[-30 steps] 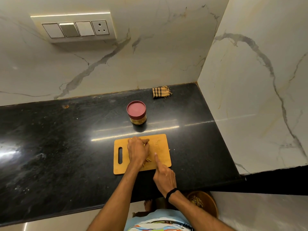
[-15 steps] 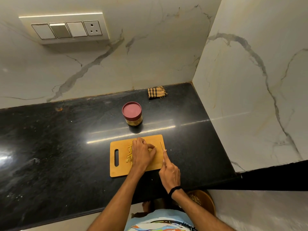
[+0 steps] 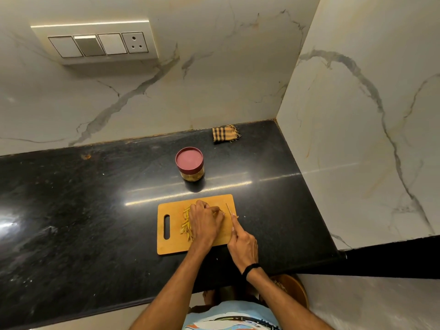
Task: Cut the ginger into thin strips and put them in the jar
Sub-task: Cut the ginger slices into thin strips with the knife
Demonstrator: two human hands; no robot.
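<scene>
Head view, left grip (image 3: pixel 206 221) curled down onto ginger (image 3: pixel 186 222) on the orange cutting board (image 3: pixel 171 246), cut strips showing at its left side; right grip (image 3: pixel 242 246) closed around a knife (image 3: pixel 229 209) beside it; red-lidded jar (image 3: pixel 190 166) behind the board, on black surface (image 3: pixel 95 210)

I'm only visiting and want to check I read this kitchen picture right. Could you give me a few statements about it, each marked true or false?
1. The jar stands beyond the cutting board, with its lid on. True.
2. The left hand holds the knife. False: the right hand grips the knife, and the left hand holds down the ginger.
3. Cut strips of ginger lie on the cutting board. True.
4. The checked cloth lies on the cutting board. False: it lies on the counter near the wall corner, apart from the board.
</scene>
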